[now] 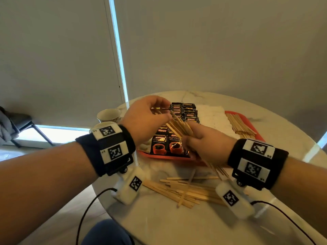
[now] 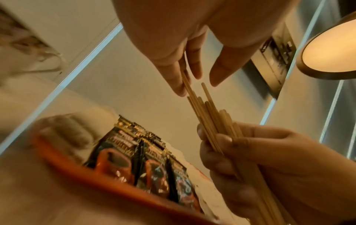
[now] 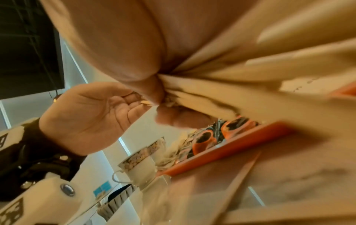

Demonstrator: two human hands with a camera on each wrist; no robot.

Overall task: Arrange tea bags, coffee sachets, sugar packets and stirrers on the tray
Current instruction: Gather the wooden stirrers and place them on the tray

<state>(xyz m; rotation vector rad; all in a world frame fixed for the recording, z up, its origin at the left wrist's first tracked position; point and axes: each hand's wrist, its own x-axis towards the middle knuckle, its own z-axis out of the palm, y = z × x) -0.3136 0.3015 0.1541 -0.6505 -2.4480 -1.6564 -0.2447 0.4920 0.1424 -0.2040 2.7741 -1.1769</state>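
Note:
My right hand (image 1: pixel 190 139) grips a bundle of wooden stirrers (image 1: pixel 178 126) above the red tray (image 1: pixel 168 157). My left hand (image 1: pixel 164 113) reaches over the bundle's top end, and its fingers (image 2: pixel 181 79) pinch one stirrer (image 2: pixel 189 91) that stands out from the rest. Black coffee sachets (image 1: pixel 166 145) lie in rows on the tray, white sugar packets (image 1: pixel 210 119) beside them, and a layer of stirrers (image 1: pixel 241 125) at its right end. Several loose stirrers (image 1: pixel 185 190) lie scattered on the table under my wrists. In the right wrist view the bundle (image 3: pixel 250 79) is a close blur.
Two patterned cups (image 1: pixel 108 115) stand at the table's left edge beside the tray. The round marble table (image 1: pixel 177 223) ends close to my body, and cables hang off its near side. A chair (image 1: pixel 21 126) stands on the floor at far left.

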